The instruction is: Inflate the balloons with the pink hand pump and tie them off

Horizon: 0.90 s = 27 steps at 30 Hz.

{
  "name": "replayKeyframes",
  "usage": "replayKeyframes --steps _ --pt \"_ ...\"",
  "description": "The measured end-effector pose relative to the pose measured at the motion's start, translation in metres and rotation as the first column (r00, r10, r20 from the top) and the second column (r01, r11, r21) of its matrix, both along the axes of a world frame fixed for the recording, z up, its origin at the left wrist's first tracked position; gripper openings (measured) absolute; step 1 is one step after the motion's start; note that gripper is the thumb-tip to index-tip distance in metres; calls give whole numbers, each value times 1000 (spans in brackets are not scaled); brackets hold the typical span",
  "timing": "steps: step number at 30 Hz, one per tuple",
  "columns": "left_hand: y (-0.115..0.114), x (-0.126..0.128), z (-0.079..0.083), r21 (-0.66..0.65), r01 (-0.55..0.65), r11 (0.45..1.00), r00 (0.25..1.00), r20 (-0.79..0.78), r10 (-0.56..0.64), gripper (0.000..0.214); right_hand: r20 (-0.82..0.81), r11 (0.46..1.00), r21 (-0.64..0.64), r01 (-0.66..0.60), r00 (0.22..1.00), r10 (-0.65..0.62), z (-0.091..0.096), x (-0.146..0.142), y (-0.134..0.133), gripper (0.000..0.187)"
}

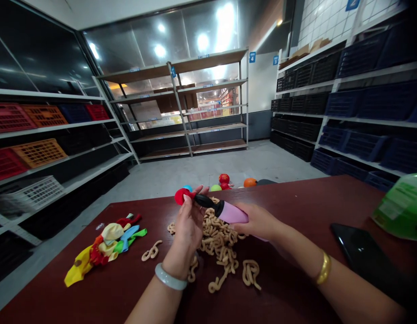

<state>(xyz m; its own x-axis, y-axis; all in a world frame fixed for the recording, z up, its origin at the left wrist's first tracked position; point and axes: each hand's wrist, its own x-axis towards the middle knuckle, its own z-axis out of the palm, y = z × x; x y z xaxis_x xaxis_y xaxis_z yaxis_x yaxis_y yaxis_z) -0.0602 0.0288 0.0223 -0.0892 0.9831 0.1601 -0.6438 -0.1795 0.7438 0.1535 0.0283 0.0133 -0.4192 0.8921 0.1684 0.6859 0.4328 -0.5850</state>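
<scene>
My left hand (188,222) pinches a small red balloon (182,196) at the black nozzle end of a hand balloon pump (230,213). The pump has a black front and a pink body, and it tilts down to the right. My right hand (259,220) is wrapped round the pink body. Under both hands lies a pile of tan, curly, cord-like pieces (222,243), partly hidden by the left hand and wrist. Further left on the table is a heap of limp, uninflated balloons (109,240) in yellow, cream, red, blue and green.
The dark red table (127,292) also bears a black phone (359,247) and a green-and-clear package (402,209) at the right. Beyond its far edge are round, colourful balloons (224,179). Shelves with crates (39,153) stand around.
</scene>
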Motion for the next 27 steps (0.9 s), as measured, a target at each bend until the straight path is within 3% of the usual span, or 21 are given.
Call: replayKeyframes --steps 5,12,18,27 --pt "7 -5 0 42 -58 997 998 21 57 33 -118 993 -101 -56 992 44 -4 0 2 59" --pt "6 -1 -5 61 -17 998 999 47 14 19 -162 978 -176 -109 983 80 -6 3 5 55" --pt "3 9 -6 -3 26 1000 999 22 -26 21 -74 982 -171 -81 995 69 0 5 3 53" --pt "-6 13 5 89 92 992 980 169 -106 19 0 996 -85 -22 1000 23 6 -4 -7 57"
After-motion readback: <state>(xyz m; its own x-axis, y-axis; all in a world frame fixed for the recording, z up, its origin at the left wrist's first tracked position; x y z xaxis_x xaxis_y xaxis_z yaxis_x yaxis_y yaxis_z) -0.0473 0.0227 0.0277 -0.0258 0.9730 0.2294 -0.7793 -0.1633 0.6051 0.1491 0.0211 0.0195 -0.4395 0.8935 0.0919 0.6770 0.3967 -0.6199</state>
